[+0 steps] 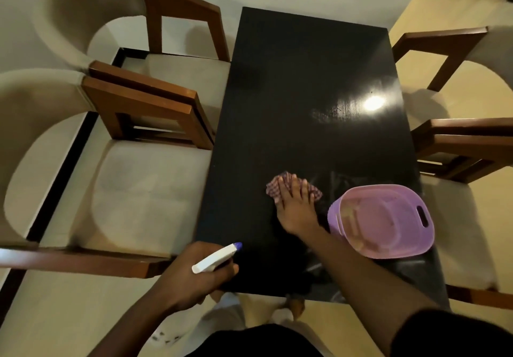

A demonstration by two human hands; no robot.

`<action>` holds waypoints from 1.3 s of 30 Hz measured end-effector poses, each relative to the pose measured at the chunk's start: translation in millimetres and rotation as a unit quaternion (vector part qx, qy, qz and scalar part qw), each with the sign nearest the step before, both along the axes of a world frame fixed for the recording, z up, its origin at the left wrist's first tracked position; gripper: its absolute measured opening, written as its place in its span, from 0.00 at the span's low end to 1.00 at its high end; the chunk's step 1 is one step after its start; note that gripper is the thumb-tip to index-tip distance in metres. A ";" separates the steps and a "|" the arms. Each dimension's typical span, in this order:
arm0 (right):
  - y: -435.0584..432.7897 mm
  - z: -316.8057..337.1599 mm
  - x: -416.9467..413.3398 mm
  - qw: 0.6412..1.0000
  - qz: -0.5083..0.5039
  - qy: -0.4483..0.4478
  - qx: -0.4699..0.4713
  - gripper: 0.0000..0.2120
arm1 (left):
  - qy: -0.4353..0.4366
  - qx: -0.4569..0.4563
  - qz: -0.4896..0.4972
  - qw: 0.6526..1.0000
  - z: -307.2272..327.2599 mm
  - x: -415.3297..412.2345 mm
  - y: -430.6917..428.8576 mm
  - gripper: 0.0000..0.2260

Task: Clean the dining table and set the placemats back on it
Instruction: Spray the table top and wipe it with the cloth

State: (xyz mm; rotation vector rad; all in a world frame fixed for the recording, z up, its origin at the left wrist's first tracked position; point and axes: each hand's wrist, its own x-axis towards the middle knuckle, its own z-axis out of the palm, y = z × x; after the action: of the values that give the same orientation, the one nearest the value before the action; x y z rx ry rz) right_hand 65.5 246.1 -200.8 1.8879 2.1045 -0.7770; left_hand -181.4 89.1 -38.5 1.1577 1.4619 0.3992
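Dining table (305, 78), dark and glossy, extends away from the viewer, with lamp glare and a smeared patch toward its far right. Cushioned wooden chairs (144, 190) stand along both long sides. Lilac plastic basin (383, 220) sits on the near right of the tabletop. Right hand (295, 206), fingers straight, presses a checked cloth (277, 183) flat on the table just left of the basin. Left hand (194, 276), at the near left corner, grips a white spray bottle (216, 258) with a blue nozzle.

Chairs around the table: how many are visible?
4: far left chair, near left chair, far right chair and near right chair, flanking the table. Others may be out of frame.
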 end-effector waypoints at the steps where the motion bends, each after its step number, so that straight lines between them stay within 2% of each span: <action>1: 19.1 0.0 -5.5 1.000 -0.003 -0.003 -0.018 0.31 | -0.001 0.006 0.001 1.000 -0.4 0.2 1.0 0.15; 3: 38.1 0.8 -14.4 0.999 0.010 -0.014 -0.046 0.32 | -0.001 0.019 0.009 1.000 -1.6 0.6 2.7 0.14; 6: 20.7 5.7 -18.7 0.997 0.072 -0.015 -0.034 0.32 | -0.004 0.035 0.015 0.999 0.0 1.4 6.8 0.13; 13: -147.8 7.4 2.4 0.967 0.241 0.077 0.024 0.37 | 0.007 0.077 -0.002 0.997 10.3 20.6 21.9 0.11; 16: -184.3 3.2 30.4 0.949 0.314 0.039 0.004 0.34 | 0.010 0.085 0.003 0.996 12.4 30.5 24.2 0.10; 18: -187.3 9.7 42.7 0.948 0.318 0.028 0.003 0.28 | 0.007 0.088 0.005 0.996 12.5 37.7 24.7 0.09; 21: -183.9 29.7 51.5 0.964 0.250 0.086 -0.004 0.27 | 0.007 0.092 0.006 0.996 12.6 47.6 24.4 0.08; 23: -177.6 55.9 58.3 0.975 0.104 0.189 -0.056 0.30 | 0.005 0.098 0.009 0.995 14.3 57.6 24.5 0.08; 25: -170.1 92.5 66.8 0.937 -0.049 0.324 -0.119 0.27 | -0.003 0.109 0.021 0.994 18.0 70.1 25.3 0.09; 28: -151.9 139.6 101.6 0.876 -0.197 0.421 -0.127 0.20 | -0.039 0.129 0.046 0.990 23.7 95.1 30.0 0.09; 30: -134.5 163.2 134.9 0.849 -0.259 0.442 -0.129 0.16 | -0.061 0.152 0.058 0.985 29.3 115.3 35.8 0.07; 32: -114.7 177.4 170.8 0.837 -0.309 0.442 -0.096 0.15 | -0.086 0.180 0.076 0.977 38.0 140.2 44.1 0.05; 35: -80.9 193.6 211.0 0.827 -0.361 0.430 -0.021 0.13 | -0.099 0.228 0.113 0.962 52.3 181.4 62.1 0.06; 39: -44.1 196.0 241.8 0.834 -0.377 0.401 -0.043 0.05 | -0.102 0.282 0.119 0.946 65.9 238.0 87.5 0.08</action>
State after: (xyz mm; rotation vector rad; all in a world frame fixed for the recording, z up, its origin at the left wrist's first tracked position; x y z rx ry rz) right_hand 307.2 202.0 -4.8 2.6561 1.4732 -2.0951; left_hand 56.6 176.6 27.4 1.3338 1.3421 1.1316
